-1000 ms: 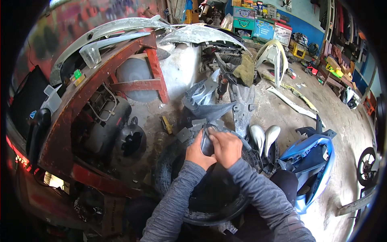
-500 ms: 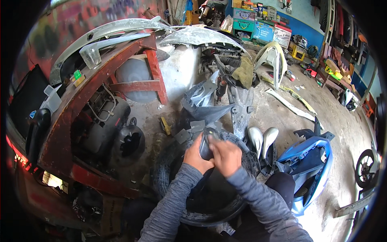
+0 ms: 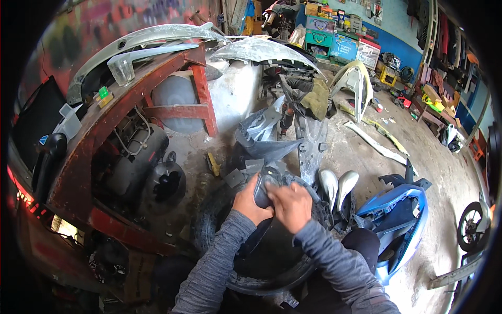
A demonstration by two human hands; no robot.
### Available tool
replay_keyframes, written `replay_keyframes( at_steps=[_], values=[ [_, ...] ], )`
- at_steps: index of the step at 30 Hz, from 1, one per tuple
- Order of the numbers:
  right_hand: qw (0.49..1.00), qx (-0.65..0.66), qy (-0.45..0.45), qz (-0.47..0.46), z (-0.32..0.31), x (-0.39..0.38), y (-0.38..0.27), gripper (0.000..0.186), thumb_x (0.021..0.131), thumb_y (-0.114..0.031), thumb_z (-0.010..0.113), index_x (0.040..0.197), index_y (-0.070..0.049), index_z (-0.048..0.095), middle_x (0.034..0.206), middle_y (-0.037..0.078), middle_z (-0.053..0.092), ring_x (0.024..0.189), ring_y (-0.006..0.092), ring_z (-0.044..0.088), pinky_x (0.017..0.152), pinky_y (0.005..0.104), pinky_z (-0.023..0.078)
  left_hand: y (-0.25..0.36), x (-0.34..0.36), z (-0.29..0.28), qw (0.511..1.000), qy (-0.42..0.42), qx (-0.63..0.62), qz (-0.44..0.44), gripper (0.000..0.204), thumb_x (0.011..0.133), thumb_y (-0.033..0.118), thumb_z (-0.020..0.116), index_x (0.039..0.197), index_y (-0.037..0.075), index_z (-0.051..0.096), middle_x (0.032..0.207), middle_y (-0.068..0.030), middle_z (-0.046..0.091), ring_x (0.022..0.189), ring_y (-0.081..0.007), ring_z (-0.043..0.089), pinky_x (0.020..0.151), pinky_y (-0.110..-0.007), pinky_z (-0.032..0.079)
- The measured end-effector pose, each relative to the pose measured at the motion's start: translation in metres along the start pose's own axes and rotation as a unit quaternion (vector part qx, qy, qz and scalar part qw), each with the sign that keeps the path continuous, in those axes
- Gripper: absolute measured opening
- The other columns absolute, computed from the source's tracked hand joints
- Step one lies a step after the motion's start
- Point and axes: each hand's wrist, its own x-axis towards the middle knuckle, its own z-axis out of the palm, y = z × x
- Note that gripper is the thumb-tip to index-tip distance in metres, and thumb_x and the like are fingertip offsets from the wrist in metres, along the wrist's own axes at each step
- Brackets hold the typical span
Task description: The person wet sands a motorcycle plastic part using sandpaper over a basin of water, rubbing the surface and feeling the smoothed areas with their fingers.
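My left hand (image 3: 250, 203) wraps round the side of a dark grey, rounded plastic piece (image 3: 263, 198), its thumb along the near end. Against the piece's right side presses my right hand (image 3: 292, 206), fingers curled and slightly blurred; what they pinch, if anything, is hidden. Both hands are above a large black tyre (image 3: 205, 222) lying on its side. Grey sheets of what looks like sandpaper (image 3: 236, 178) rest at the tyre's far rim. Just right of the tyre stand two silver-white rounded mirror-like parts (image 3: 345, 184).
A blue motorcycle fairing (image 3: 417, 209) lies at the right. At left stands a red workbench (image 3: 78, 162) with a clear plastic cup (image 3: 122, 71). Dark plastic panels (image 3: 264, 149) lie beyond the tyre, and a pale arched panel (image 3: 358, 78) stands farther back.
My right hand has shifted slightly left and down along the dark grey piece. My left hand keeps its hold, and the whole view has shifted a little.
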Motion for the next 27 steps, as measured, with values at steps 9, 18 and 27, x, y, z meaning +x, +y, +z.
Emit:
replay_keyframes(
  at_steps=[9, 18, 27],
  values=[
    [0.998, -0.009, 0.063, -0.02, 0.008, 0.018, 0.013, 0.031, 0.078, -0.016, 0.074, 0.108, -0.015, 0.073, 0.066, 0.001, 0.058, 0.065, 0.0232, 0.055, 0.059, 0.0385, 0.044, 0.003, -0.002, 0.006, 1.0, -0.001, 0.003, 0.025, 0.09, 0.062, 0.014, 0.076, 0.145, 0.002, 0.042, 0.118, -0.0269, 0.065, 0.112, -0.0358, 0.065, 0.095, -0.039, 0.052],
    [0.997, -0.022, -0.017, -0.073, -0.005, -0.001, -0.008, 0.035, 0.079, -0.017, 0.071, 0.113, -0.015, 0.07, 0.067, 0.0, 0.057, 0.07, 0.0224, 0.056, 0.061, 0.0389, 0.044, -0.002, -0.005, -0.009, 0.999, 0.007, 0.017, 0.029, 0.092, 0.06, 0.016, 0.077, 0.145, 0.004, 0.042, 0.118, -0.0246, 0.066, 0.112, -0.0357, 0.065, 0.095, -0.038, 0.052],
    [0.999, 0.032, 0.023, 0.026, -0.007, 0.006, -0.005, 0.029, 0.082, -0.009, 0.072, 0.111, -0.011, 0.073, 0.067, 0.007, 0.057, 0.062, 0.0265, 0.052, 0.058, 0.0396, 0.043, 0.006, -0.006, -0.004, 1.0, -0.001, 0.0, 0.029, 0.091, 0.063, 0.013, 0.075, 0.147, 0.004, 0.041, 0.116, -0.0244, 0.066, 0.11, -0.0339, 0.067, 0.093, -0.036, 0.052]
  ],
)
